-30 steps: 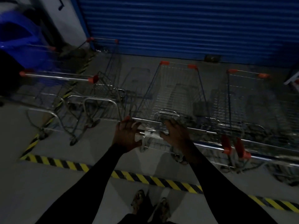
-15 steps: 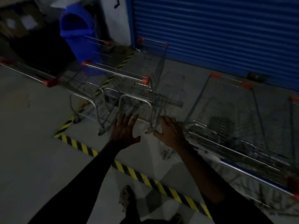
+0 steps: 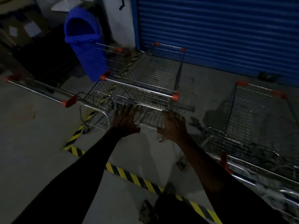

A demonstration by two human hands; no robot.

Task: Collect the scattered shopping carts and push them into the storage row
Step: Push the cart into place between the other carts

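While both arms reach forward from the bottom of the view, a shoe (image 3: 146, 210) stands on the grey concrete floor (image 3: 32, 159), on the near side of a yellow-and-black hazard tape line (image 3: 137, 180) that runs diagonally across it. A dark sleeve (image 3: 72, 175) covers the left arm to the wrist.

Beyond the tape, the left hand (image 3: 125, 122) and the right hand (image 3: 174, 126) are held side by side, palms down. Their fingers are straight and spread, and they grip nothing. The fingertips of both overlap the chrome rear frame of the middle shopping cart (image 3: 158, 73), but the dim light does not show whether they touch it.

That cart stands upright straight ahead. Its handle bar (image 3: 139, 88), with orange end caps, lies just past the fingertips, and its wire basket points away towards the wall. Just beside it on the left is the left shopping cart (image 3: 95, 109), whose long handle runs out to the left edge of the view. Apart on the right stands the right shopping cart (image 3: 252, 113), also facing the wall, with its handle at the near right.

Farther back, a blue swing-lid bin (image 3: 84, 41) stands behind the left corner of the middle cart. Cardboard boxes (image 3: 16, 29) sit in shadow at the far left. A closed blue roller shutter (image 3: 226, 29) fills the wall behind the carts.
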